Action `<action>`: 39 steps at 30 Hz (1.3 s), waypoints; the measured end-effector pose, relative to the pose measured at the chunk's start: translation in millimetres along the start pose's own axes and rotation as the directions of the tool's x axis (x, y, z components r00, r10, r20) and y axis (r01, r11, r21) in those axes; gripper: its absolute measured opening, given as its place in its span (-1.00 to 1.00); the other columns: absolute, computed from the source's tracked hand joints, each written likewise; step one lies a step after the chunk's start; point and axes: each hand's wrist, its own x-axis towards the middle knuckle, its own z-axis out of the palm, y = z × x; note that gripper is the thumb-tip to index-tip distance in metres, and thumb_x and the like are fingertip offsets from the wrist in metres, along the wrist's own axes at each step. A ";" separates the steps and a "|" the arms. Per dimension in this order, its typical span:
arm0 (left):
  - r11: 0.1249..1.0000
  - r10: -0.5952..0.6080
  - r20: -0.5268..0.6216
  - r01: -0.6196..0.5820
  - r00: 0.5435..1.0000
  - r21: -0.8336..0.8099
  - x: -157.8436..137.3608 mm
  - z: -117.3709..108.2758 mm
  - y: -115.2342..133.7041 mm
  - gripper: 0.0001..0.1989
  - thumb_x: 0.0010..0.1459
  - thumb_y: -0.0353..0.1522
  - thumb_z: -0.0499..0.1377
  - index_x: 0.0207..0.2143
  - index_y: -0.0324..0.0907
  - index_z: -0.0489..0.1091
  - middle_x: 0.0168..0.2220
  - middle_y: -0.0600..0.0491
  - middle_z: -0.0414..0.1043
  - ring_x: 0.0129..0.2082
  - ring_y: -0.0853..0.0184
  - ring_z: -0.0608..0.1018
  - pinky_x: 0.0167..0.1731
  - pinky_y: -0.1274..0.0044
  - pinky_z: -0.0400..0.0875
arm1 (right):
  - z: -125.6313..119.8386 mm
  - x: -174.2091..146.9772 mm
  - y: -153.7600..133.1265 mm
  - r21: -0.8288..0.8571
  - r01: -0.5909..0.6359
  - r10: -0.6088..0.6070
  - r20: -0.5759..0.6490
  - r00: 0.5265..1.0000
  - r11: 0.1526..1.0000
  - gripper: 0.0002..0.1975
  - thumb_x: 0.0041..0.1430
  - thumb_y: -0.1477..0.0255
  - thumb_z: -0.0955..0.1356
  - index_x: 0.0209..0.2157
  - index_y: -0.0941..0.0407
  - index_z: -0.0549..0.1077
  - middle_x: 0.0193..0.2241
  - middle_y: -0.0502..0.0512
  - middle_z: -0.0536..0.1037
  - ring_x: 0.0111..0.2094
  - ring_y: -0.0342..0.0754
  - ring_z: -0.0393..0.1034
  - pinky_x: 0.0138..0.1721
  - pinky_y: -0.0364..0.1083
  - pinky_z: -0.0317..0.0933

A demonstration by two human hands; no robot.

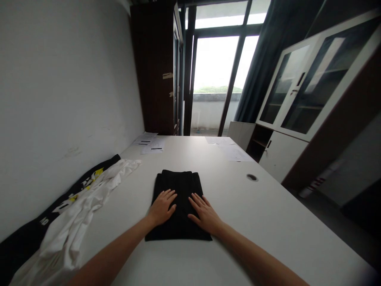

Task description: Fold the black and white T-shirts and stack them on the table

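A black garment (180, 182), folded into a flat, nearly rectangular stack, lies on the white table (238, 222) in front of me. Its exact kind does not show. My left hand (162, 206) rests flat on the garment's left side, fingers stretched out and thumb apart. On the right side, my right hand (205, 214) lies palm down in the same manner, its fingers spread toward the far edge. Both palms touch the cloth, and neither hand grips it. Between the two hands a strip of black fabric shows.
Along the wall at left lie a crumpled white garment (80, 210) and a black garment with yellow and white prints (35, 222). Paper sheets (153, 145) sit at the far left, more papers (235, 152) at the far right. A cable hole (252, 177) pierces the tabletop. Cabinets (285, 155) stand beyond.
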 end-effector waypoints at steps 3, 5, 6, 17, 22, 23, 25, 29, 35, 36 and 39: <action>1.000 0.023 0.035 -0.022 0.999 -0.001 -20.7 -4.7 4.5 -0.40 0.35 -0.19 0.08 0.40 -0.02 0.16 0.45 0.02 0.08 0.45 0.17 0.12 0.43 0.18 -0.03 | -5.6 -1.2 -19.7 0.058 0.039 -0.038 -0.022 0.999 0.998 -0.27 0.36 0.04 0.30 0.44 0.01 0.11 0.44 0.16 0.04 0.46 0.14 -0.11 0.45 0.24 -0.21; 1.000 0.008 0.063 -0.008 0.998 -0.003 -28.4 -5.2 4.6 -0.33 0.33 -0.13 0.11 0.43 0.00 0.09 0.48 0.00 -0.03 0.46 0.13 0.08 0.43 0.14 -0.03 | -6.6 0.6 -32.4 0.102 0.091 -0.091 -0.007 0.996 0.991 -0.28 0.36 0.08 0.31 0.44 -0.02 0.11 0.43 0.13 0.05 0.45 0.13 -0.09 0.46 0.22 -0.20; 1.000 0.003 0.079 -0.003 0.997 -0.006 -30.2 -5.1 3.7 -0.30 0.32 -0.11 0.13 0.44 0.01 0.07 0.49 -0.01 -0.09 0.47 0.12 0.06 0.43 0.14 -0.03 | -6.5 1.7 -36.8 0.119 0.111 -0.113 0.011 0.993 0.987 -0.28 0.36 0.09 0.32 0.44 -0.03 0.10 0.43 0.12 0.06 0.45 0.13 -0.07 0.46 0.21 -0.21; 0.995 0.098 0.224 -0.089 0.970 -0.047 -36.9 -19.3 -1.8 -0.13 0.30 0.04 0.11 0.49 -0.07 -0.12 0.51 -0.06 -0.28 0.50 0.11 -0.16 0.44 0.15 -0.23 | -8.7 -0.2 -42.5 0.071 0.119 -0.127 0.125 0.984 0.990 -0.22 0.37 0.09 0.30 0.48 0.03 -0.02 0.46 0.17 -0.08 0.48 0.14 -0.21 0.46 0.23 -0.29; 0.991 0.130 0.280 -0.113 0.951 -0.077 -39.8 -26.7 -0.1 0.01 0.19 0.14 0.17 0.50 -0.02 -0.18 0.51 -0.06 -0.29 0.50 0.05 -0.17 0.43 0.09 -0.24 | -10.0 -4.9 -48.7 0.093 0.140 -0.156 0.200 0.967 0.986 0.04 0.18 -0.01 0.41 0.49 0.01 -0.15 0.47 0.16 -0.20 0.48 0.20 -0.30 0.45 0.26 -0.30; 0.990 0.136 0.290 -0.116 0.947 -0.086 -40.2 -28.1 0.5 0.03 0.17 0.16 0.17 0.50 -0.02 -0.18 0.51 -0.07 -0.29 0.50 0.03 -0.17 0.42 0.08 -0.24 | -9.9 -5.3 -48.8 0.092 0.137 -0.154 0.205 0.967 0.986 0.08 0.15 -0.03 0.43 0.49 0.00 -0.16 0.47 0.16 -0.21 0.48 0.22 -0.31 0.45 0.28 -0.30; 0.987 0.149 0.304 -0.123 0.941 -0.101 -41.2 -30.6 2.3 0.08 0.12 0.20 0.18 0.50 -0.04 -0.19 0.51 -0.09 -0.29 0.50 0.00 -0.17 0.42 0.07 -0.26 | -9.5 -5.8 -49.3 0.087 0.130 -0.146 0.204 0.968 0.988 0.12 0.11 -0.03 0.45 0.49 -0.01 -0.18 0.47 0.17 -0.21 0.48 0.24 -0.31 0.45 0.30 -0.31; 0.985 0.154 0.343 -0.118 0.927 -0.123 -40.8 -33.2 5.9 0.23 -0.01 0.24 0.24 0.51 -0.06 -0.24 0.51 -0.12 -0.36 0.50 -0.04 -0.22 0.42 0.05 -0.32 | -8.1 -4.9 -54.7 0.080 0.093 -0.109 0.220 0.969 0.992 0.11 0.10 -0.02 0.45 0.49 0.00 -0.14 0.47 0.17 -0.21 0.48 0.23 -0.33 0.45 0.29 -0.34; 0.982 0.160 0.392 -0.104 0.906 -0.160 -35.5 -31.3 3.4 0.25 0.00 0.26 0.23 0.51 -0.09 -0.27 0.52 -0.11 -0.44 0.50 -0.05 -0.27 0.41 0.04 -0.37 | -3.1 -0.1 -61.2 0.079 0.033 -0.051 0.236 0.970 0.996 0.06 0.16 -0.05 0.41 0.49 0.09 -0.11 0.48 0.20 -0.23 0.49 0.20 -0.37 0.45 0.26 -0.39; 0.982 0.159 0.389 -0.103 0.907 -0.159 -35.1 -31.0 2.1 0.25 -0.01 0.25 0.24 0.51 -0.08 -0.27 0.52 -0.10 -0.44 0.50 -0.06 -0.27 0.41 0.04 -0.38 | -2.9 0.0 -60.2 0.084 0.042 -0.061 0.236 0.970 0.996 0.08 0.16 -0.07 0.41 0.49 0.08 -0.13 0.48 0.19 -0.24 0.49 0.20 -0.38 0.45 0.26 -0.40; 0.984 0.146 0.385 -0.095 0.911 -0.149 -34.9 -31.2 -2.5 0.27 -0.05 0.25 0.27 0.51 -0.03 -0.26 0.52 -0.08 -0.42 0.49 -0.09 -0.27 0.41 0.02 -0.37 | -5.6 -0.1 -53.8 0.104 0.075 -0.098 0.244 0.965 0.992 0.12 0.12 -0.13 0.41 0.49 0.02 -0.17 0.48 0.14 -0.24 0.49 0.21 -0.37 0.45 0.27 -0.40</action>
